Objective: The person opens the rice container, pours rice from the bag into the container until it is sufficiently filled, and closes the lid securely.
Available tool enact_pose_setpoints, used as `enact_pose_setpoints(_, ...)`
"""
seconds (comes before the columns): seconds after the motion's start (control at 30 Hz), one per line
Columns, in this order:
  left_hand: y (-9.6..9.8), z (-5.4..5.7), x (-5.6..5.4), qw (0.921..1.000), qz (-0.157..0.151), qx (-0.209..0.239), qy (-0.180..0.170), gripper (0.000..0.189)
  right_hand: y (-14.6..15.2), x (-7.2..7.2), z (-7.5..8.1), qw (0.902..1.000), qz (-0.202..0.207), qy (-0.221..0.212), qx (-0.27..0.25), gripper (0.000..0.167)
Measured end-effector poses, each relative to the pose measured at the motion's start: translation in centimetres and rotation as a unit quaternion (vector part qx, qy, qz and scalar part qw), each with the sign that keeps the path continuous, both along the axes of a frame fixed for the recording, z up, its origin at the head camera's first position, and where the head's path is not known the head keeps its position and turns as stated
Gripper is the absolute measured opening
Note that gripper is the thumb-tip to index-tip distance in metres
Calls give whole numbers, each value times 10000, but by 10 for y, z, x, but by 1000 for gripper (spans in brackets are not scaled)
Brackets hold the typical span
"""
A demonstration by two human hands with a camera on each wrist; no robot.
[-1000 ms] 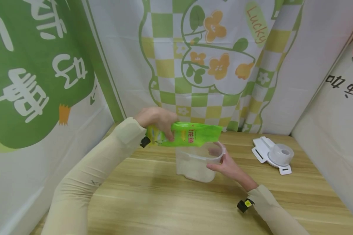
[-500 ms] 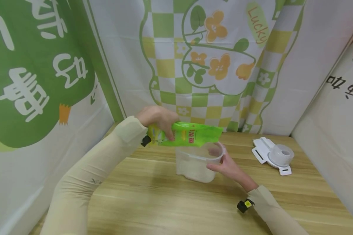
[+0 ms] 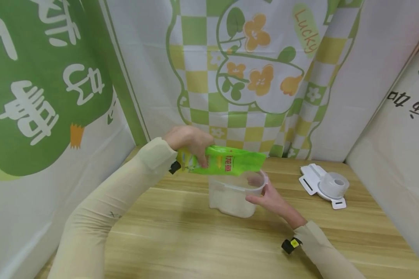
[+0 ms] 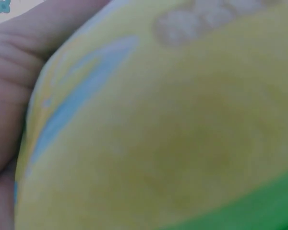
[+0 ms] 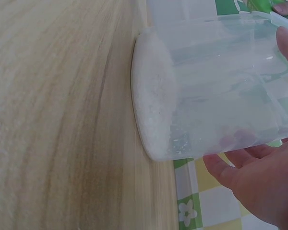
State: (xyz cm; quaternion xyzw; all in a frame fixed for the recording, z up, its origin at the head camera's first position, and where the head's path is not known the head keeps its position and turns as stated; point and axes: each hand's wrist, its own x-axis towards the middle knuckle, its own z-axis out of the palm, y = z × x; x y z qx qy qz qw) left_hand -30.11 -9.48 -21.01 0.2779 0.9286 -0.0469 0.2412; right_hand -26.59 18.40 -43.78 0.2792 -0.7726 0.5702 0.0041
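Note:
My left hand [image 3: 192, 142] grips a green and yellow bag [image 3: 227, 160] from above, and the bag lies tipped on its side in the air. Its torn end is over the mouth of a clear plastic container [image 3: 230, 199] standing upright on the table. White grains that look like rice [image 5: 153, 91] cover the container's bottom. My right hand [image 3: 270, 199] holds the container near its rim, thumb on the near side and fingers around the back. The bag's yellow printed side [image 4: 158, 134] fills most of the left wrist view.
To the right on the wooden table [image 3: 181, 240] lies a white lid [image 3: 312, 176], with a clear round cup [image 3: 334, 184] on it. A checked curtain [image 3: 237, 116] hangs behind the table. Printed cloth walls stand at both sides.
Bag and left hand have shifted very slightly to the right. The container and my right hand stay where they were.

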Motion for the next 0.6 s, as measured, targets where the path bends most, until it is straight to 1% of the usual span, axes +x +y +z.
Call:
enact_pose_setpoints(0.17, -1, 0, 0, 9999, 119, -73, 9, 33, -1, 1, 1, 9998, -45, -168, 14, 102)
enact_pose_setpoints(0.27, 0, -1, 0, 9999, 127, -109, 6, 33, -2, 1, 1, 9998, -55, -191, 21, 103)
enact_pose_setpoints(0.5, 6, 0, 0, 9998, -39, -199, 77, 31, -1, 0, 0, 10000, -32, -70, -41, 100)
enact_pose_setpoints(0.6, 7, 1, 0, 9997, -63, -229, 79, 30, 0, 0, 0, 10000, -29, -65, -51, 100)
